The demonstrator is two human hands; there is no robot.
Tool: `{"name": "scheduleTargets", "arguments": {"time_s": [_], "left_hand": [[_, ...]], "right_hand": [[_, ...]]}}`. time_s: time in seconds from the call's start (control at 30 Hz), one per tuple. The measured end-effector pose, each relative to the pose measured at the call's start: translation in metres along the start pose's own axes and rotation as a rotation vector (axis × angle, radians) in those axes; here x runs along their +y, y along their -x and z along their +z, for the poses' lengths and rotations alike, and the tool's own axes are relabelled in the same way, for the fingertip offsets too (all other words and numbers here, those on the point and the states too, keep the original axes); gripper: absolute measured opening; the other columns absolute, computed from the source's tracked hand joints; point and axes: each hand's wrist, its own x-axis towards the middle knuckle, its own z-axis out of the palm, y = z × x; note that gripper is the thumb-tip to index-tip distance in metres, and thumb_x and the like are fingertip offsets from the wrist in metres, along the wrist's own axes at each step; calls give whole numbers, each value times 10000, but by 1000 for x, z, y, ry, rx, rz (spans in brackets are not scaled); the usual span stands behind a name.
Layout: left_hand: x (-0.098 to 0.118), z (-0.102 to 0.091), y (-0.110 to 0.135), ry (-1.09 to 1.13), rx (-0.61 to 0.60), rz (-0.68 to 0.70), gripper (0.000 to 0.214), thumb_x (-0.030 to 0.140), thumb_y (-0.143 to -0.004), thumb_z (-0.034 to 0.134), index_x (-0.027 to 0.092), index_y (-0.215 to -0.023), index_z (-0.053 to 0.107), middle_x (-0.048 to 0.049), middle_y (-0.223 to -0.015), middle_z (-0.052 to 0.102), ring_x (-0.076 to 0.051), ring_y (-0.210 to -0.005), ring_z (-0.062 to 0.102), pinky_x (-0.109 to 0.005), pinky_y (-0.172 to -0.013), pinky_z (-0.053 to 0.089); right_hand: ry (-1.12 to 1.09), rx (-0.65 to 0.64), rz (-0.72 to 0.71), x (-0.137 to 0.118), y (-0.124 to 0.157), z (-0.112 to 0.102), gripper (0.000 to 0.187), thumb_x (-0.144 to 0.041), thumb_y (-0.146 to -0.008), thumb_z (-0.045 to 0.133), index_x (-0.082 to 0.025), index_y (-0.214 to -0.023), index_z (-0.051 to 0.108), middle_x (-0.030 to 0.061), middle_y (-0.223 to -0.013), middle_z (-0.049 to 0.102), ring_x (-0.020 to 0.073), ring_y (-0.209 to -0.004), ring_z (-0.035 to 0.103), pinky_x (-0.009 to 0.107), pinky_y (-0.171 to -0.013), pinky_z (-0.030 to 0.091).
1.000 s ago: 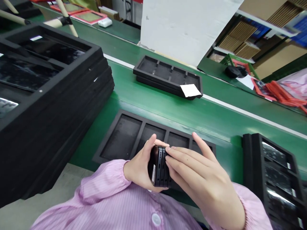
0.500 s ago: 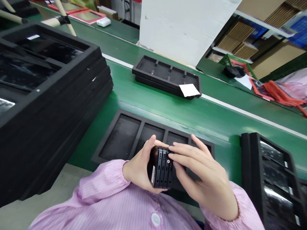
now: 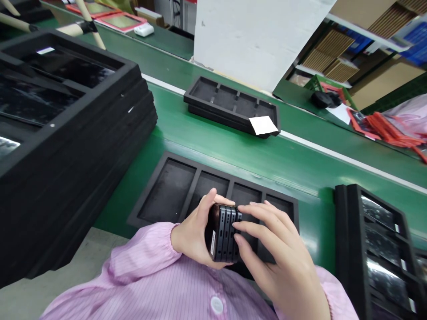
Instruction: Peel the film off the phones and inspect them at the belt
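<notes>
My left hand [image 3: 196,238] is wrapped round a stack of several dark smartphones [image 3: 227,233], held upright on edge with their port ends towards me. The outer phone on the left has a white label on its dark face. My right hand [image 3: 278,244] is at the stack's right side, fingers stretched and apart, fingertips touching or almost touching the phones' ends. Beneath both hands lies a black foam tray [image 3: 193,195] with rectangular compartments; my hands and the phones hide part of it.
A tall pile of black foam trays [image 3: 76,146] stands on the left, with dark glossy panels in the top one. Similar filled trays [image 3: 350,240] stand at the right. Further back, small stacked trays [image 3: 230,102] carry a white paper [image 3: 263,125]. A white pillar [image 3: 253,44] rises behind the green bench.
My right hand has shifted slightly down, its fingers more bent and its fingertips lower on the phones' ends. A small red-and-white dot seen there before is out of sight. My left hand stays put.
</notes>
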Motion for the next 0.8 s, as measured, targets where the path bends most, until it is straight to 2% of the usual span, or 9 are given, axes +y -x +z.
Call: {"name": "scheduleTargets", "arguments": {"time_s": [0.2,0.43,0.53,0.8], "left_hand": [[1,1,2,-30,-1,-14,1302,432,-624,846,304,-1561,-49,-118,-1296,450,-249,-1150,540,-420,-946,480],[0,2,2,-53,3,-2,1284,458,-642,827,277,-1563,-48,-128,-1275,459,-248,-1127,539,-422,-925,479],[0,1,2,-50,2,3,1277,463,-650,823,268,-1564,-47,-133,-1277,456,-247,-1120,540,-421,-921,477],[1,2,2,-47,7,-32,1367,394,-552,885,324,-1558,-38,-117,-1289,460,-256,-1118,553,-432,-924,493]], "right_hand": [[-79,-42,30,1,-1,0,141,-82,-902,545,-200,-935,613,37,-1201,600,137,-1179,523,340,-1140,337],[-91,-24,24,3,0,0,169,-80,-878,564,-214,-967,614,27,-1175,622,135,-1150,562,383,-1166,315],[-72,0,8,3,-1,0,174,-89,-874,586,-209,-995,620,30,-1147,651,144,-1131,587,412,-1163,322],[3,116,7,-5,-4,1,94,-131,-897,636,-202,-871,693,-5,-1033,739,159,-1001,690,463,-1178,305]]}}
